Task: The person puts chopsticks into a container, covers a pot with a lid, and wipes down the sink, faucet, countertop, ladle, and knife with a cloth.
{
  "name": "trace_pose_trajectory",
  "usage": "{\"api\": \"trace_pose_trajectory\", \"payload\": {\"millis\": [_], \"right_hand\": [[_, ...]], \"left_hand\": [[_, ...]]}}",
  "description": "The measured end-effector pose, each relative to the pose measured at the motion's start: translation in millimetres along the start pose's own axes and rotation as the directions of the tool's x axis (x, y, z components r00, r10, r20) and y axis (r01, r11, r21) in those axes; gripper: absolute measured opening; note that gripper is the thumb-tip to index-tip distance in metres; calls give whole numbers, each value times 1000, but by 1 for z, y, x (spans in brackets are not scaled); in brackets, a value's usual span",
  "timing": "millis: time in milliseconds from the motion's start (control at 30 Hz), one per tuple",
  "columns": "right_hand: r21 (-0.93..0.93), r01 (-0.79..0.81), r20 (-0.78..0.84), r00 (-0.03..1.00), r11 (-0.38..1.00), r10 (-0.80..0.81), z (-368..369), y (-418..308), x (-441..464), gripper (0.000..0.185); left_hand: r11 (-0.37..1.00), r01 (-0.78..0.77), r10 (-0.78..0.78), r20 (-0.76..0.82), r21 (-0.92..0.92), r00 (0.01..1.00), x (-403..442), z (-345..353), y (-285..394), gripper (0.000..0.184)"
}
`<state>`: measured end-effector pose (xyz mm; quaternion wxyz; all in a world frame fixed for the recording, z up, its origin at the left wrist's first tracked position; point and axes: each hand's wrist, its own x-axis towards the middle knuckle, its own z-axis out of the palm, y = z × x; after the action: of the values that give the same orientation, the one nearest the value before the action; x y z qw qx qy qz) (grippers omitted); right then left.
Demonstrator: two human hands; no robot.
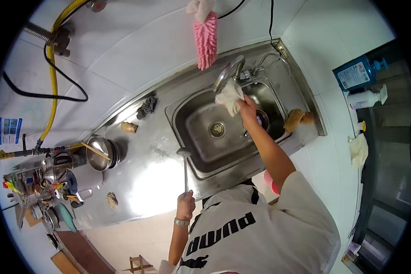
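Observation:
My left hand is closed around the handle of a metal ladle. The ladle's head lies over the left rim of the steel sink. Over the sink, my right hand grips a bunched white cloth just below the spout of the chrome faucet. Whether water is running I cannot tell. Partly behind my right wrist, a round metal vessel sits in the basin's right side.
On the left counter are metal bowls with chopsticks, a dark scourer and a tan lump. A brown sponge rests at the sink's right edge. A pink chenille towel hangs above; bottles stand at right.

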<state>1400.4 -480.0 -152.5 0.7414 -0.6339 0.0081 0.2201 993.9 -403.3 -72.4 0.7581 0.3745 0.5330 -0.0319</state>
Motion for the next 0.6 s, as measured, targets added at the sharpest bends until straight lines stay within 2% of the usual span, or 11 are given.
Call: {"api": "trace_pose_trajectory", "payload": {"millis": [33,67,133,167,233,333,367,400,433,500,600], "right_hand": [[-147,139,-18,990,979,-143,12,1,5,34],[-152,141,-19,989,978,-145,23,-1,12,34],[-233,312,0,947,921,-321,45,0,33,41],[-231,315,12,947,921,-321,59,2,44,41],[-685,338,-141,808,646,-572,84,3,62,38],[-518,470,-65,812,715,-581,105,-5,73,40],[-717,199,-114,912,668,-394,108,4,98,48],[-711,202,-106,916,673,-386,108,8,109,48],[-848,138,-42,945,511,-324,107,15,123,51],[-946,111,-21,917,305,-398,105,43,159,57],[-937,147,48,953,316,-299,110,2,157,57]], "left_hand": [[1000,2,-2,8,1,1000,-2,-7,2,22],[999,27,-27,-10,-42,1000,-5,-13,3,22],[994,42,-46,-32,-96,998,-8,-23,4,23],[992,38,-44,-48,-120,998,-10,-27,2,23],[988,33,-48,-95,-150,994,-18,-27,2,25],[972,48,-82,-139,-230,987,-24,-29,-7,26],[971,48,-89,-165,-235,982,-27,-27,-8,26],[970,43,-88,-179,-239,980,-31,-24,-8,26],[968,45,-99,-209,-246,973,-33,-21,-8,25],[953,61,-136,-241,-296,961,-36,-13,-3,24],[949,29,-119,-271,-314,955,-37,-1,3,21]]}}
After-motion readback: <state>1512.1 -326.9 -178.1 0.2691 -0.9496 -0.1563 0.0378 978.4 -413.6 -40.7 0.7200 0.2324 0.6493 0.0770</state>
